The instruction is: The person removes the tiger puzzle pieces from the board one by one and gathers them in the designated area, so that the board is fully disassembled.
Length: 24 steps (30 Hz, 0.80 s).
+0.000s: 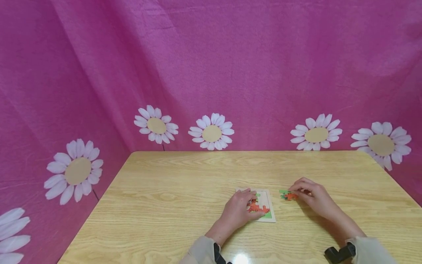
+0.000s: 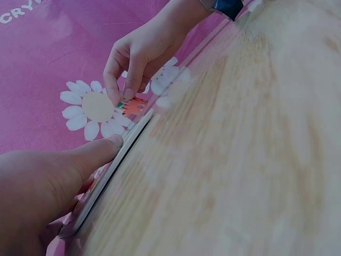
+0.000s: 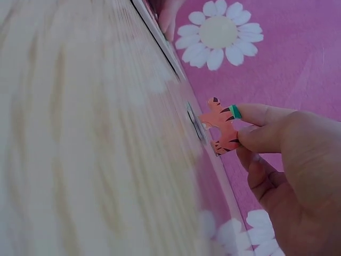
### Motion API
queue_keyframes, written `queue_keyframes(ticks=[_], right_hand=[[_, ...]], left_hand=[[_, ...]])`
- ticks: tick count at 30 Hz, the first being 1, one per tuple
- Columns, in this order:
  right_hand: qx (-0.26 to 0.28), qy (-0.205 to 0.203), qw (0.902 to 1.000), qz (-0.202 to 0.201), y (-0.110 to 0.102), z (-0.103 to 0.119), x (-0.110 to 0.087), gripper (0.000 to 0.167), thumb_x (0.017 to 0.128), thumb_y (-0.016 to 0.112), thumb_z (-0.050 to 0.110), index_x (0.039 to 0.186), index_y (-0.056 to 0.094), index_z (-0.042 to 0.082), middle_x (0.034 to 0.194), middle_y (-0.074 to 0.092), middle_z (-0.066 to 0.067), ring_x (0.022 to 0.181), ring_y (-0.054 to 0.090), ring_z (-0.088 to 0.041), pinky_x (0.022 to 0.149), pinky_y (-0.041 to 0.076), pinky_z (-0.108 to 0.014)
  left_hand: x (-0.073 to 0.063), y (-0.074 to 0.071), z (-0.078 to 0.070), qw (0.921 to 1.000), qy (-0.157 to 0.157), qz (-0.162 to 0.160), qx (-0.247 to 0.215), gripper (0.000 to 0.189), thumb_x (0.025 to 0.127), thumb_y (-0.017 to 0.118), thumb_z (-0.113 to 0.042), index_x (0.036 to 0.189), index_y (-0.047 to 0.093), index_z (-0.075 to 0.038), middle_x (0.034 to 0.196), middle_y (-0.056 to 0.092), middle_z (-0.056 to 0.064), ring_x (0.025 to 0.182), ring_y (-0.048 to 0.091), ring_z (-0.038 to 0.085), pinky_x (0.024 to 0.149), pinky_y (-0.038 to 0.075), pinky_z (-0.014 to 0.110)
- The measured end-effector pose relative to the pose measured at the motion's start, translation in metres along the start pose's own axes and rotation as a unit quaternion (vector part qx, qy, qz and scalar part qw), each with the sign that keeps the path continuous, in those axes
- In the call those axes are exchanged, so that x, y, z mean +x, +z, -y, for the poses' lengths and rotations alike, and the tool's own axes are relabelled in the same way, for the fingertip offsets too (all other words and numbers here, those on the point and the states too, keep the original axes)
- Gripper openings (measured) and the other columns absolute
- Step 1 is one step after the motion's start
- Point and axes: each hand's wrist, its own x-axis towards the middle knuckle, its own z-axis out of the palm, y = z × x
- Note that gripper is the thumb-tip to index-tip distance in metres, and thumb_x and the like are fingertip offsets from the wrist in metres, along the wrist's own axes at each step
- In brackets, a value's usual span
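Observation:
A small jigsaw puzzle board (image 1: 272,216) with a pale wooden frame lies on the table, partly filled with orange and green pieces. My left hand (image 1: 235,209) lies across its left side and holds it, the fingers towards the far edge and the thumb along the near part. In the left wrist view the thumb reaches over the board's rim (image 2: 109,172). To the right of the board, my right hand (image 1: 314,196) pinches an orange puzzle piece (image 3: 222,128) with black stripes and a green corner between thumb and index finger. Close by the pinched piece, another piece (image 3: 195,121) appears edge-on at the tabletop.
The light wood-grain table (image 1: 171,190) carries the board and pieces. A pink cloth (image 1: 250,73) printed with white daisies hangs behind it and on the left. Dark wrist cameras (image 1: 339,253) are strapped at both sleeves.

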Motion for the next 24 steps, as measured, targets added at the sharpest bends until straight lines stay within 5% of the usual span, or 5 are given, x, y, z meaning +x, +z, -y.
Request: queue_keyframes(ticks=[24], right_hand=[[-0.016,0.025,0.9995,-0.013,-0.013,-0.015,-0.01,0.032,0.075,0.069,-0.02,0.088,0.073,0.01,0.086,0.064,-0.002,0.08,0.054,0.008,0.063,0.046,-0.007]], left_hand=[[0.0,0.0,0.001,1.0,0.004,-0.001,0.007,0.054,0.079,0.077,-0.051,0.119,0.069,-0.016,0.132,0.065,-0.006,0.135,0.052,0.012,0.119,0.036,0.035]])
